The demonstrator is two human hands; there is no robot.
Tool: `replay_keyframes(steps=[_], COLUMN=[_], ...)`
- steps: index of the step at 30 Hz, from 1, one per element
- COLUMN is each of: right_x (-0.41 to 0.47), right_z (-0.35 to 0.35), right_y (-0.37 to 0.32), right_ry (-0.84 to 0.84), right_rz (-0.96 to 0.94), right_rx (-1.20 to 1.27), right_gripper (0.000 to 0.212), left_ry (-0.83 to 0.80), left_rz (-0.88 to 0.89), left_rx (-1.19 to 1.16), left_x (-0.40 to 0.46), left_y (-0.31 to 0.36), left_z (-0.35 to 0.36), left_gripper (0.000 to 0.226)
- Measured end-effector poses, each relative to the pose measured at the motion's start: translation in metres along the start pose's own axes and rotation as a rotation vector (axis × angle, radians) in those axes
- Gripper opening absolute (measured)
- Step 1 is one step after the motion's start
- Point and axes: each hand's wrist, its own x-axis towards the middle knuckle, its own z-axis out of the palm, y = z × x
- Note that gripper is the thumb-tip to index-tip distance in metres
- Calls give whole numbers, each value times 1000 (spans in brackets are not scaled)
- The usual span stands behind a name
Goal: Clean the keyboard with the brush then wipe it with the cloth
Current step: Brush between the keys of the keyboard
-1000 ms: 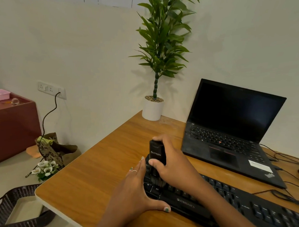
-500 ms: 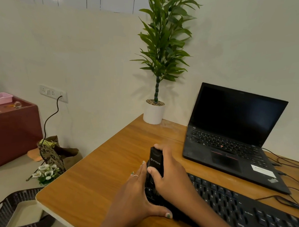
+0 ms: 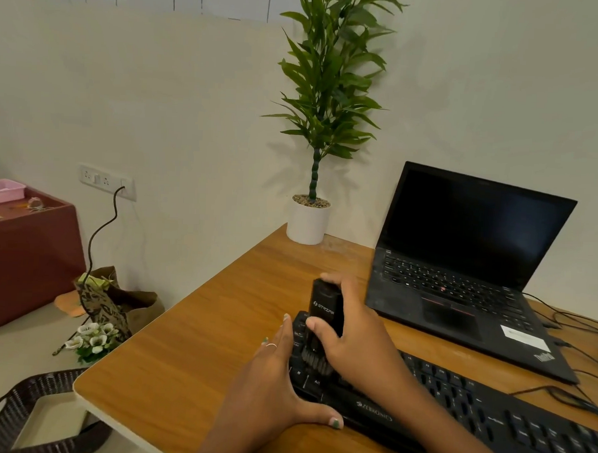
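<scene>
A black keyboard [image 3: 508, 417] lies slantwise on the wooden desk [image 3: 196, 355], running off the lower right. My right hand [image 3: 354, 335] grips an upright black brush [image 3: 324, 313] by its handle; the bristles press on the keys at the keyboard's left end. My left hand [image 3: 270, 382] lies flat against the keyboard's left edge, fingers straight along the side and thumb stretched along the front edge. No cloth is in view.
An open black laptop [image 3: 460, 267] stands behind the keyboard, cables [image 3: 564, 395] trailing to its right. A potted plant [image 3: 308, 220] sits at the desk's far corner. On the floor to the left are a woven basket [image 3: 35, 417], a paper bag [image 3: 116, 304] and white flowers [image 3: 94, 337].
The brush has stayed on the keyboard's left end, shifting slightly along the keys. My left hand keeps its place. The view has tilted a little.
</scene>
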Motion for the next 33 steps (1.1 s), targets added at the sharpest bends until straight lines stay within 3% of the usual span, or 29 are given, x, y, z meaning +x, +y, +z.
replay_keyframes(steps=[5,10,14,19,23,27,29,33], right_x=[3,-3,1,-2,3,8,2,8], right_z=[-5,8,-2,9,-7,-1,9,-2], right_y=[0,0,-4,-1,-3,6,10,7], right_ry=[-160,18,-151,26,-161,70,101,-104], right_rz=[25,-25,0,-2,64,37,31,38], right_rx=[4,10,-12,-19,42,0,5,16], right_gripper=[48,50,47,50,46,50,52,50], left_ry=[3,15,11,0,-1,4,-1,-8], left_rz=[-5,-10,-7,-14,-13,-28,-30,-42], left_rx=[-16,-25,-67,-29,-60,-7,0,-25], left_x=[-1,-1,0,1,0,0,0,0], left_y=[2,0,-4,-3,-2,1,1,-1], left_z=[0,1,2,3,1,0,1,1], left_gripper=[149,151,152,153,150,150,150,151])
